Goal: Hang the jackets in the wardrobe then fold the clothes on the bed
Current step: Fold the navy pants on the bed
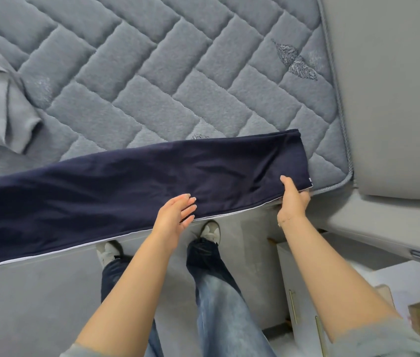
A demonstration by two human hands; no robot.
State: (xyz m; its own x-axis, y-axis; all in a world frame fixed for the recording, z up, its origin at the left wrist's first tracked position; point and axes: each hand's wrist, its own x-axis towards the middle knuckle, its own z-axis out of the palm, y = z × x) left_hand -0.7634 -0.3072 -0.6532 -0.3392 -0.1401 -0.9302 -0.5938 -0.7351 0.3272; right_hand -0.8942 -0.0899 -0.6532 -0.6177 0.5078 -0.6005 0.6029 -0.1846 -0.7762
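- Navy garment [137,186], folded long & narrow, lies across the near edge of the bed [152,81], running from the far left of view to the right-hand corner; a thin white edge shows along its near side, which overhangs the mattress a bit.
- Can't tell if it's trousers or a long top, just a dark strip w/ a white trim line.
- Right hand [294,199] grasps the garment's right end near the corner: thumb on top of the cloth, fingers tucked underneath, out of sight.
- Left hand [175,215] is released, fingers straight & together, at the near edge mid-strip; looks to be touching or just above the cloth, hard to say which.
- Step in hand, as I read it: folding stage, not hanging. No jacket or wardrobe in sight, so can't confirm that part is done.
- Grey garment [0,104] sits crumpled at the left side of the bed, well apart from the navy one, not yet folded.
- Next move prob. calls for: right hand lifts its end & carries it left over the strip to halve the length, left hand pressing down as the crease point.
- Watch: overhanging near edge could slide off the mattress if the pull is uneven; keep both layers lined up on the white trim.
- Person stands close to the bed, feet just below the edge; pale bedside cabinet [299,292] to their right.
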